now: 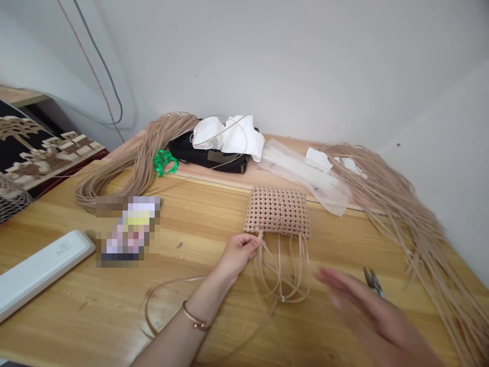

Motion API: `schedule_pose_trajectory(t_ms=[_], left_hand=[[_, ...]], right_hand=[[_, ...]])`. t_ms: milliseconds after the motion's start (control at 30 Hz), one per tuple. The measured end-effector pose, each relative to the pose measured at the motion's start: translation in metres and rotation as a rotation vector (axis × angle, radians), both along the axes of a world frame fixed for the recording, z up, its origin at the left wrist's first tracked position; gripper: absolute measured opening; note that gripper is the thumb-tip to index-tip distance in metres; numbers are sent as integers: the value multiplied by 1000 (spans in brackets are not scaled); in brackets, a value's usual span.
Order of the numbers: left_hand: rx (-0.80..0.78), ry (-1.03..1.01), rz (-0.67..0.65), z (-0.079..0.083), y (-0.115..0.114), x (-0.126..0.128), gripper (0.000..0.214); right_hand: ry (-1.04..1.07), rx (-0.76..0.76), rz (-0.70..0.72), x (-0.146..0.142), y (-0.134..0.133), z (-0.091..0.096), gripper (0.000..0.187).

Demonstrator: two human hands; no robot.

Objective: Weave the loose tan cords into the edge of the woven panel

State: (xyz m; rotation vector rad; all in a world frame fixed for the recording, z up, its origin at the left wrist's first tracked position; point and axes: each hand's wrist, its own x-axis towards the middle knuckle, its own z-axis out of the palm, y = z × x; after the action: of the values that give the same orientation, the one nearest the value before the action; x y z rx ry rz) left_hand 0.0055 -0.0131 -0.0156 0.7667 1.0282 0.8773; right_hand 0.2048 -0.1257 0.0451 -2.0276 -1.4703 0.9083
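A small woven piece in light brown strips lies on the wooden table in front of me. Several loose strips hang from its near edge and curl into loops on the tabletop. My left hand is at the piece's near left corner, thumb and fingers pinched on a strip. To the right, my right hand is held apart from the weaving, blurred by motion. Its fingers look stretched out, and I see nothing in them. Pliers lie just beyond the right hand, partly hidden by it.
Bundles of long strips lie at the back left and along the right side. A black pouch with white paper on it, a green mesh and a clear plastic bag sit behind. A white case is at left.
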Motion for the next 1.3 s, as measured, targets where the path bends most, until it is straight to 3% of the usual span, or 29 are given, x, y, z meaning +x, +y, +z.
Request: schedule_pose_trajectory(t_ms=[133, 233, 400, 500, 633, 1000, 1300], left_hand=[[1, -26, -4, 1, 0, 1, 35], [-23, -50, 7, 0, 1, 2, 34], [-21, -40, 16, 0, 1, 3, 31], [-10, -52, -4, -2, 1, 4, 29], [56, 0, -18, -2, 3, 3, 26], [208, 263, -64, -1, 9, -9, 17], [119, 259, -42, -1, 9, -12, 14]], right_hand=[[298, -103, 77, -74, 78, -14, 48], [438, -66, -70, -97, 102, -39, 36], [687, -125, -259, -95, 97, -55, 28], [808, -213, -185, -94, 96, -49, 20], [881, -222, -41, -89, 100, -41, 8], [733, -152, -10, -84, 99, -50, 28], [805, -145, -138, -86, 97, -51, 22]])
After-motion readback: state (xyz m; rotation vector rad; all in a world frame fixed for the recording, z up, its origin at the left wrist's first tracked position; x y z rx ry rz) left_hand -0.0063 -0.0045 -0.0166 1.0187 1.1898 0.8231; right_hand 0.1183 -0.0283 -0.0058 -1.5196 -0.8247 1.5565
